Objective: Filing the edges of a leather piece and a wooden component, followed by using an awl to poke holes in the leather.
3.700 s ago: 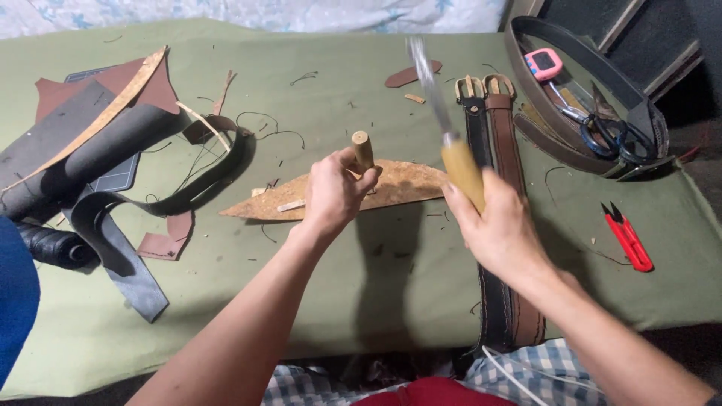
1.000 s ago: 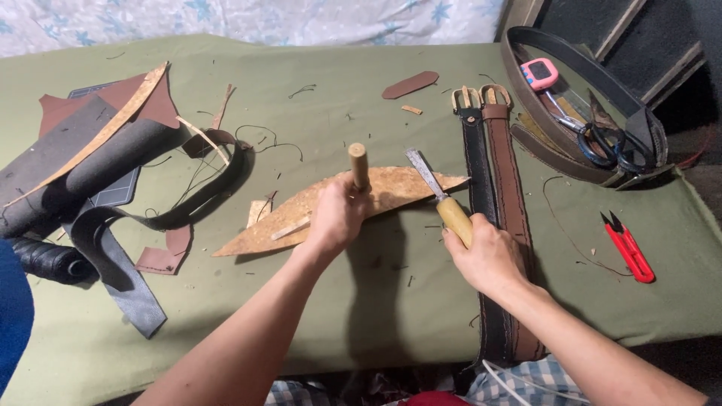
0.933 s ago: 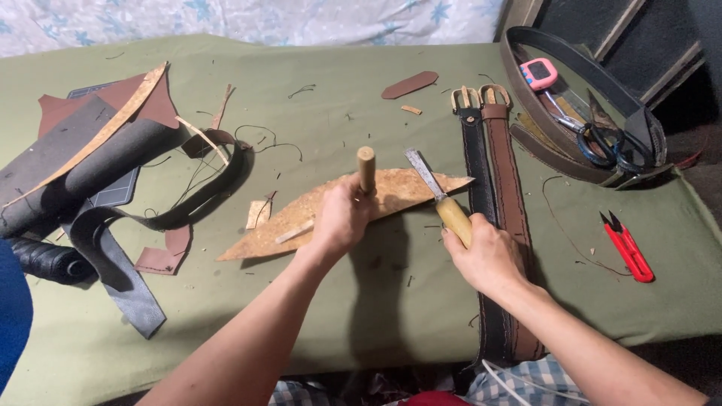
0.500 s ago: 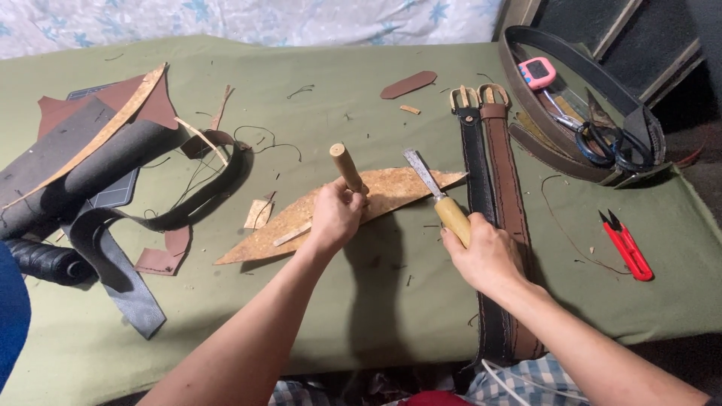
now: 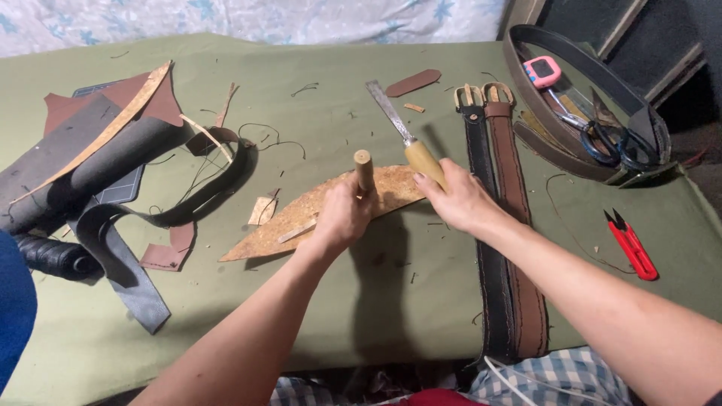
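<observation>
Hands are meeting over the curved tan leather piece [image 5: 331,210] on the green table [image 5: 391,301]. The left hand [image 5: 342,214] is gripping a wooden-handled punch [image 5: 364,169] upright, fingers clamped around its shaft, tip on the leather. The right hand [image 5: 459,199] is clasping the yellow handle of a flat steel tool [image 5: 402,131], blade pointing away from the leather. Half a second ago that blade was lying lower; now it is rising and nearing the punch.

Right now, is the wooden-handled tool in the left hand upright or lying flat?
Upright: the wooden-handled tool stands on end in the left hand, on the curved tan leather piece.
</observation>
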